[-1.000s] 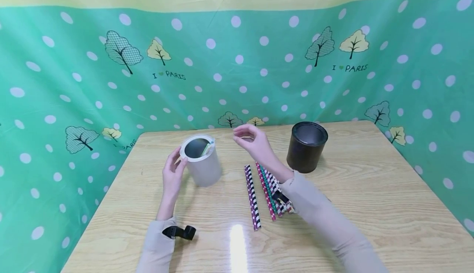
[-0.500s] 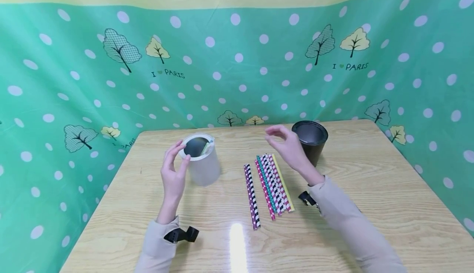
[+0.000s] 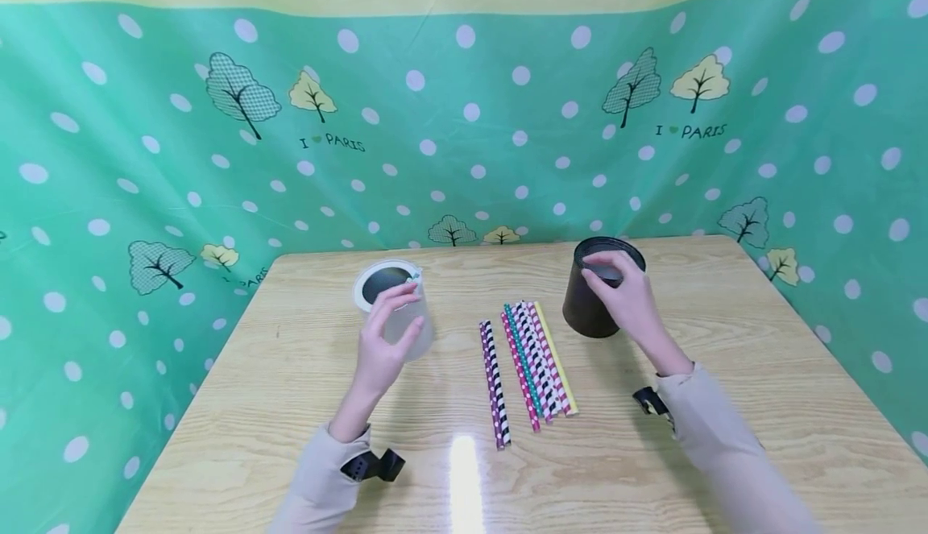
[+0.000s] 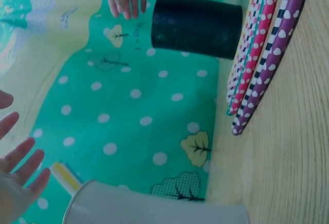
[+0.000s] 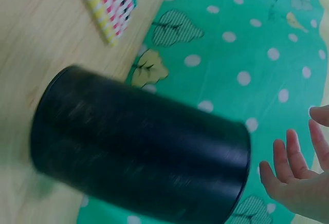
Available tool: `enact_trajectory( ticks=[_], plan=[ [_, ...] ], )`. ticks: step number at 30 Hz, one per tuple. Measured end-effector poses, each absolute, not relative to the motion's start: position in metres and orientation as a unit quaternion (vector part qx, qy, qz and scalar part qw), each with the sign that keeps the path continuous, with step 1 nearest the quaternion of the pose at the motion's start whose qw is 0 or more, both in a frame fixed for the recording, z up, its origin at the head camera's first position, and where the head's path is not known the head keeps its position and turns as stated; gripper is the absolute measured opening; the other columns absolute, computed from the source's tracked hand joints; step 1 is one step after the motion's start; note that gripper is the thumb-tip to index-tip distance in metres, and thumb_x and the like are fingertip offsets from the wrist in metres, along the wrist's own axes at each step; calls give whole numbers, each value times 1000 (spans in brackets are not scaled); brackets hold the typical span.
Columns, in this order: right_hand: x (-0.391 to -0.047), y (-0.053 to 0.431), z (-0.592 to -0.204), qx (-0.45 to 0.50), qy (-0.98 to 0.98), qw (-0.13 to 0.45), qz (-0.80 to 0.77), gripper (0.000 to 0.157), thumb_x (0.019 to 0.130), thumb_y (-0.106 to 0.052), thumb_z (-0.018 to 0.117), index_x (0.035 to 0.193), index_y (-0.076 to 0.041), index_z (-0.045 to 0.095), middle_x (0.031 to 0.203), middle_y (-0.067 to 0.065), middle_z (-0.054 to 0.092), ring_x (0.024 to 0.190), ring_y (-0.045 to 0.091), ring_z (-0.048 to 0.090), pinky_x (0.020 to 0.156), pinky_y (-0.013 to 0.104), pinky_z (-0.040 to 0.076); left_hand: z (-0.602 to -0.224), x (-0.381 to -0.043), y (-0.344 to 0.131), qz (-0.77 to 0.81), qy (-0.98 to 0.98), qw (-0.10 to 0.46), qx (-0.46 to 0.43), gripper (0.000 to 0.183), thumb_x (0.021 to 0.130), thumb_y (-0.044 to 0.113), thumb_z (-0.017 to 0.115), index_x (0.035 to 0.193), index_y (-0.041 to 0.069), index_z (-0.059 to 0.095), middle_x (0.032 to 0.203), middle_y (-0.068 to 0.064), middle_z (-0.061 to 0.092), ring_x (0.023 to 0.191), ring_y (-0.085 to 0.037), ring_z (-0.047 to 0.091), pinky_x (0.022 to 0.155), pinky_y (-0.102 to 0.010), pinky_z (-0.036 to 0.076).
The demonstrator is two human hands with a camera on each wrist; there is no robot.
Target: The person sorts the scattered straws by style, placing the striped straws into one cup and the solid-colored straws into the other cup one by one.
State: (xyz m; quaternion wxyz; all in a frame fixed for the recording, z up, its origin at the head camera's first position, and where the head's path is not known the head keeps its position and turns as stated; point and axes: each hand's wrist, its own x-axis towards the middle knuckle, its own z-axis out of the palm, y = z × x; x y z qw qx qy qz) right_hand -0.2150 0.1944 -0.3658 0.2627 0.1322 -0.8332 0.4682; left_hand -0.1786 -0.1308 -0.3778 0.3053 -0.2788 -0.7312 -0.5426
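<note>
My left hand [image 3: 382, 349] hovers in front of a white cylindrical container [image 3: 409, 337], holding nothing, fingers relaxed and parted. Yellow-and-white striped paper straws [image 4: 66, 178] stick out of the container's rim in the left wrist view. Nothing is held in my right hand [image 3: 627, 296] either; it overlaps the rim of a black cylindrical container [image 3: 586, 312] in the head view. In the right wrist view, its loosely bent fingers [image 5: 281, 162] appear beyond that container's mouth. Between the two containers lies a row of patterned paper straws [image 3: 532, 365], with polka dots and stripes.
A separate pair of paper straws [image 3: 495, 381], one purple dotted and one black-and-white striped, lies left of the row on the wooden table [image 3: 290, 405]. Behind the table hangs a green dotted curtain [image 3: 464, 139].
My right hand has moved right from above the straws to the black container. My left hand has left the white container's rim and shifted right and toward me.
</note>
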Motion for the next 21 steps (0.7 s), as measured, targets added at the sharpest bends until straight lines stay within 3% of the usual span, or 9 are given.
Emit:
enact_trajectory(
  ticks=[6, 15, 21],
  plan=[
    [-212, 215, -376, 113, -848, 265, 445, 18, 82, -7, 62, 98, 1, 60, 101, 15, 54, 101, 27, 48, 87, 45, 37, -369, -172, -112, -505, -756, 269, -317, 27, 69, -13, 63, 95, -8, 58, 106, -28, 54, 105, -40, 48, 98, -49, 30],
    [-208, 232, -386, 96, -860, 276, 418, 20, 79, -6, 65, 99, -1, 62, 102, 13, 58, 102, 26, 48, 88, 19, 33, -406, -187, -102, -435, -804, 194, -356, 31, 74, 6, 68, 103, 6, 60, 113, -11, 56, 107, -25, 50, 93, -39, 40],
    [-210, 241, -392, 103, -865, 270, 410, 23, 78, -5, 65, 100, -1, 62, 102, 13, 59, 103, 27, 47, 90, 24, 34, -419, -188, -92, -388, -835, 108, -376, 34, 73, 7, 68, 105, 5, 59, 114, -11, 54, 108, -25, 49, 92, -42, 41]
  ],
)
